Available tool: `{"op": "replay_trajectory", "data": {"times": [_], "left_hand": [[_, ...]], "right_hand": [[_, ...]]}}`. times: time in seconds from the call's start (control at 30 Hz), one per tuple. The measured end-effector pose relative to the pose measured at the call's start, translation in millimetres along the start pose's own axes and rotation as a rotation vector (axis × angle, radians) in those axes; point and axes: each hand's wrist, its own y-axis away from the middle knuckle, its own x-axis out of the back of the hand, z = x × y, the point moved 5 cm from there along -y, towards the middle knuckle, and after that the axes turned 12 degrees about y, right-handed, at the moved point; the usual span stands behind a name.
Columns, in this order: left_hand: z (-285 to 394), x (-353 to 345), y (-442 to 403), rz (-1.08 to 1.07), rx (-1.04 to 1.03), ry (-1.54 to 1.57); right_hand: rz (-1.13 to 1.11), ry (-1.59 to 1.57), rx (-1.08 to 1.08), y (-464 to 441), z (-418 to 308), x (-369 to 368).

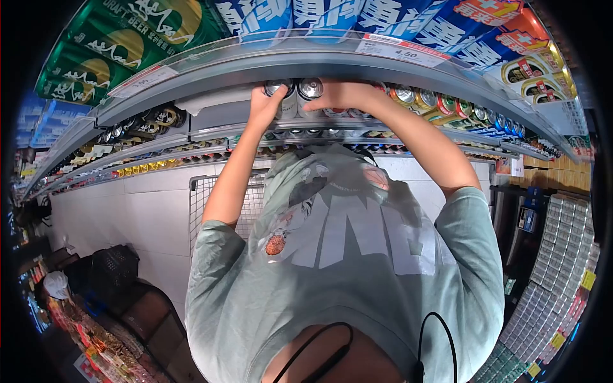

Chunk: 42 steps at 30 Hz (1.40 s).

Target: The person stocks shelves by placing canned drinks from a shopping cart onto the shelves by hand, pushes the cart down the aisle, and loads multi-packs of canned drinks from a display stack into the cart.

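Observation:
My left hand (262,107) is closed round a drink can (289,107) with a silver lid and pale body, its thumb lying near the rim. Right beside it stands a second such can (311,87), and my right hand (341,96) is wrapped about its side. Both cans are upright on the shelf, under the overhanging edge of the shelf above. Most fingertips are hidden behind the cans.
Above is a shelf edge (268,64) with price tags and green cans (121,45) and blue cans (325,16). More cans (424,99) line the shelf to the right. A wire shopping cart (198,210) stands by my body. Stacked packs (555,255) fill the far right.

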Motion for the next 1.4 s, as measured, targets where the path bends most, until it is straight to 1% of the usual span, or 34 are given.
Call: {"op": "replay_trajectory", "data": {"times": [0.03,0.07,0.13,0.17,0.23,0.27,0.3,0.33,0.37,0.4,0.47,0.53,0.6,0.67,0.73,0.8,0.83,0.9,0.93,0.97,1.0,1.03,1.07,1.1,1.13,1.17,1.23,1.27,1.33,1.4], "left_hand": [[6,-5,4,0.022,-0.061,-0.004],[0,-2,2,0.013,-0.055,-0.01],[-9,7,-2,0.077,-0.11,-0.056],[-15,9,-2,0.072,-0.109,-0.059],[-14,6,2,0.119,-0.103,0.061],[-14,4,1,0.117,-0.102,0.06],[-13,4,2,0.142,-0.15,0.048],[-9,3,4,0.166,-0.196,0.034],[-9,1,4,0.165,-0.189,0.03],[-4,-1,6,0.183,-0.194,0.012],[-5,0,9,0.2,-0.191,-0.013],[-9,3,2,0.174,-0.245,0.039],[-12,8,-1,0.15,-0.23,0.065],[-15,8,-1,0.107,-0.186,0.012],[-12,4,0,0.123,-0.206,0.006],[-7,2,2,0.154,-0.231,-0.022],[-6,2,3,0.163,-0.24,-0.02],[-7,0,4,0.157,-0.212,-0.031],[-6,1,3,0.169,-0.218,-0.03],[-8,2,2,0.168,-0.175,-0.001],[-5,1,7,0.169,-0.131,0.027],[1,-1,15,0.127,-0.041,0.036],[4,0,19,0.142,-0.048,0.037],[5,4,20,0.118,-0.099,0.119],[6,7,23,0.091,-0.148,0.201],[7,16,30,0.097,-0.169,0.176],[-1,36,50,0.274,-0.157,0.132],[-2,42,68,0.349,-0.141,0.102],[-28,56,111,0.506,0.026,0.107],[-68,61,170,0.613,0.138,0.291]], "right_hand": [[-0.082,-0.019,-0.042,3,3,1],[-0.076,-0.026,-0.05,2,2,5],[-0.157,-0.043,-0.101,1,2,4],[-0.153,-0.046,-0.105,2,4,3],[-0.098,-0.069,-0.014,2,-5,10],[-0.097,-0.07,-0.016,2,-5,14],[-0.295,-0.173,-0.206,5,-12,24],[-0.398,-0.234,-0.301,9,-11,20],[-0.497,-0.285,-0.4,14,-9,17],[-0.284,-0.176,-0.186,7,-5,14],[-0.07,-0.076,0.022,4,-3,10],[0.031,-0.064,0.147,2,-2,8],[0.027,-0.097,0.111,3,0,0],[-0.053,-0.11,0.092,5,-2,1],[-0.07,-0.037,0.084,5,-2,4],[-0.063,0.118,0.067,3,1,1],[-0.063,0.125,0.079,2,2,-1],[-0.142,0.086,-0.009,1,7,-7],[-0.145,0.09,0.003,5,-4,3],[-0.156,0.095,-0.07,12,-11,13],[-0.123,0.091,-0.058,17,-12,12],[-0.091,0.088,-0.045,22,-12,11],[-0.059,0.086,-0.033,26,-13,10],[0.087,0.09,0.022,32,-15,13],[0.158,0.089,0.052,39,-13,15],[0.228,0.091,0.082,47,-9,17],[0.239,0.119,0.01,77,-12,28],[0.326,0.037,0.077,97,-18,37],[0.172,-0.442,-0.027,134,-20,33],[0.026,-0.563,-0.181,173,-9,17]]}}
